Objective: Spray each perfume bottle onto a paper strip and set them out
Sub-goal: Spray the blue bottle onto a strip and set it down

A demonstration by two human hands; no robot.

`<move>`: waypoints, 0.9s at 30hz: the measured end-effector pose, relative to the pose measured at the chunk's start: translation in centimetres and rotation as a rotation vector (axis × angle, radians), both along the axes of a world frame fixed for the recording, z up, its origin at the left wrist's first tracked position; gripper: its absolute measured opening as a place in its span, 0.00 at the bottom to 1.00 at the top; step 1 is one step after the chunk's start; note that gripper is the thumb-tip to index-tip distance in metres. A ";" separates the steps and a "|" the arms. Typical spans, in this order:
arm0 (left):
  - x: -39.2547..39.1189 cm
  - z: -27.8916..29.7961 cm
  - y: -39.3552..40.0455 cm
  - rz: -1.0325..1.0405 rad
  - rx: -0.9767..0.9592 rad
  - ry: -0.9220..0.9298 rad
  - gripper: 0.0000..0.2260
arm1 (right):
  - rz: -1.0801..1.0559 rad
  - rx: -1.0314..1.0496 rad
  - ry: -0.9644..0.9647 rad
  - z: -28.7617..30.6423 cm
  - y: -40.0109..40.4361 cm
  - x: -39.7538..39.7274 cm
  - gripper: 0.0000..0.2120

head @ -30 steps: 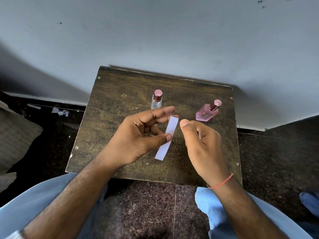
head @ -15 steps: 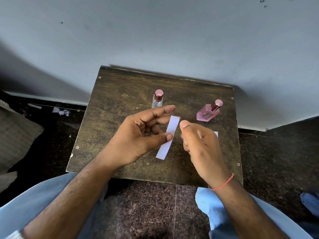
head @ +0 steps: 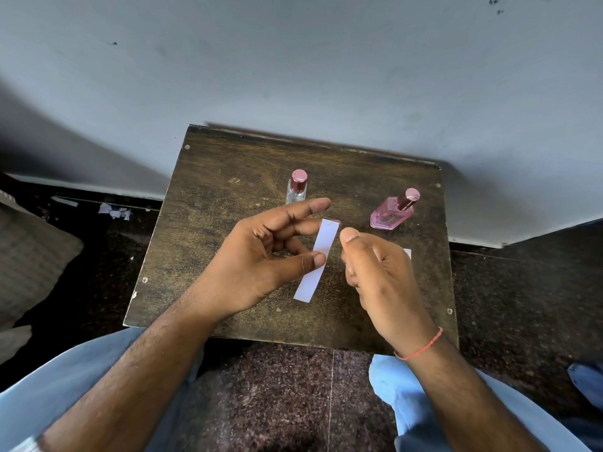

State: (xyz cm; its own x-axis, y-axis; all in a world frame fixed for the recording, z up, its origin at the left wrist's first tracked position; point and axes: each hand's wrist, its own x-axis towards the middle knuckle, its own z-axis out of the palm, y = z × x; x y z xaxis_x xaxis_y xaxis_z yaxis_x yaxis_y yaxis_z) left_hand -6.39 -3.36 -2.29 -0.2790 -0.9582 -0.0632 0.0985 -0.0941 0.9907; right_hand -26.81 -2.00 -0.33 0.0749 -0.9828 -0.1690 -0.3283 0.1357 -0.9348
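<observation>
A white paper strip is pinched between the thumb and fingers of my left hand above the middle of a small dark wooden table. My right hand hovers just right of the strip with its fingers curled and its thumb tip near the strip's top end. A white paper corner shows behind my right hand; whether it is held or lies on the table is hidden. A small clear perfume bottle with a dark red cap stands behind my left hand. A pink bottle stands at the back right.
The table stands against a grey wall. A cushion lies on the dark floor at the left, with paper scraps near the wall. My knees in light blue trousers flank the table's front edge.
My right hand has shifted slightly down and left, so a white paper corner now shows behind it. The strip stays in my left hand, and the bottles have not moved.
</observation>
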 end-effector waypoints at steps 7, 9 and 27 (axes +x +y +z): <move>0.0 0.2 0.0 0.003 0.009 0.019 0.32 | -0.023 -0.057 0.060 0.0 -0.1 0.0 0.31; 0.0 0.2 0.0 -0.002 0.011 0.014 0.33 | -0.024 -0.039 0.036 -0.2 -0.2 -0.2 0.28; 0.1 -0.1 0.0 -0.014 -0.016 -0.002 0.32 | 0.001 0.047 0.008 -0.4 -0.3 -0.2 0.32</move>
